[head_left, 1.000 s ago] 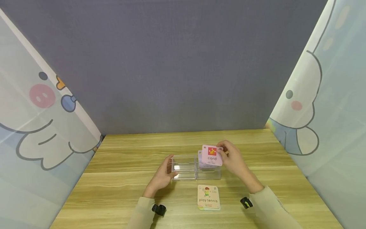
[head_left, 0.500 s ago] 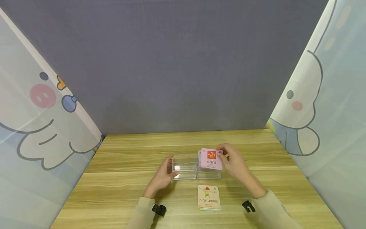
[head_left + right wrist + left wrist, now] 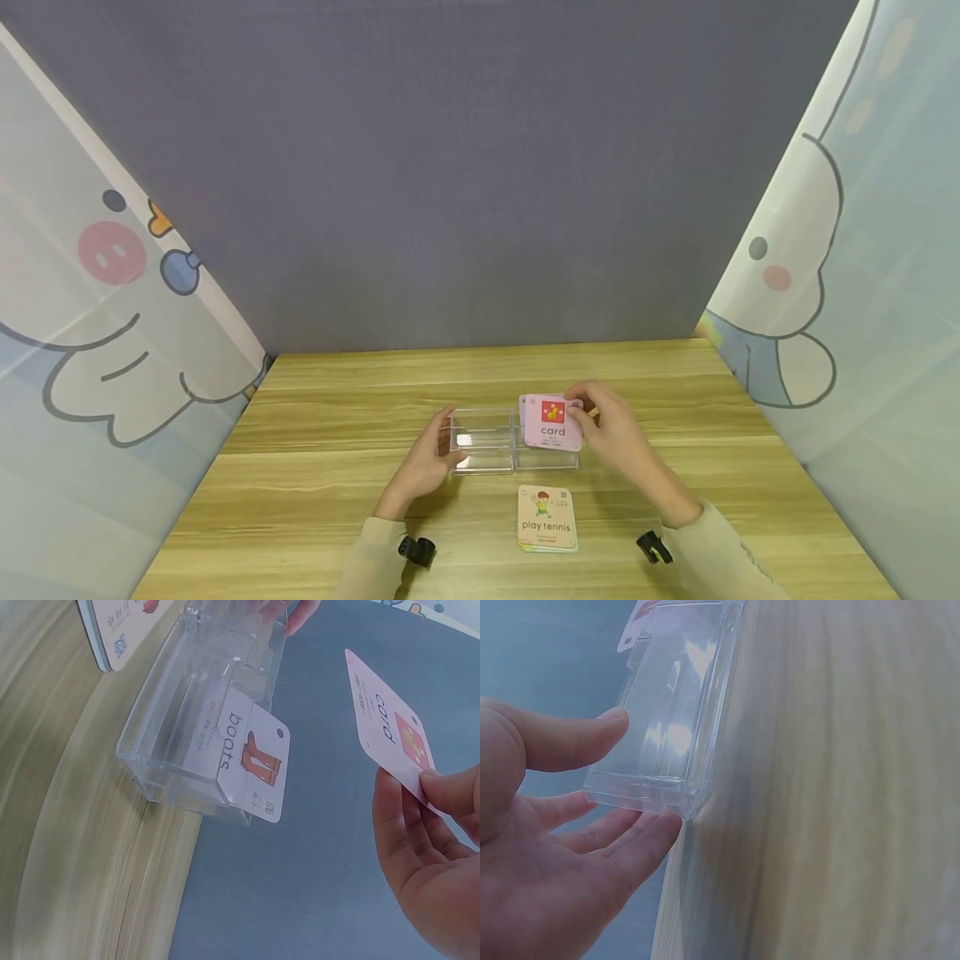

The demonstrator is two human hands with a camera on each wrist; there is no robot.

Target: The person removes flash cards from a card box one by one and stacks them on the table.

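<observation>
My right hand pinches a pink flashcard, printed "card" with a red picture, by its right edge. In the right wrist view the flashcard is apart from the clear plastic card holder, in the air above it. A lilac flashcard printed "boots" stands in the holder's right back compartment, mostly covered by the pink one in the head view. My left hand holds the holder's left end, thumb at the front and fingers around the far side. Left compartments of the holder contain no cards.
A stack of flashcards, "play tennis" on top, lies on the wooden table in front of the holder. A grey backdrop rises behind the table, with cartoon-printed curtains on both sides.
My right hand has lowered the pink flashcard toward the holder, drawing it slightly to the left and covering more of the right compartments. The left hand and the stack have stayed put.
</observation>
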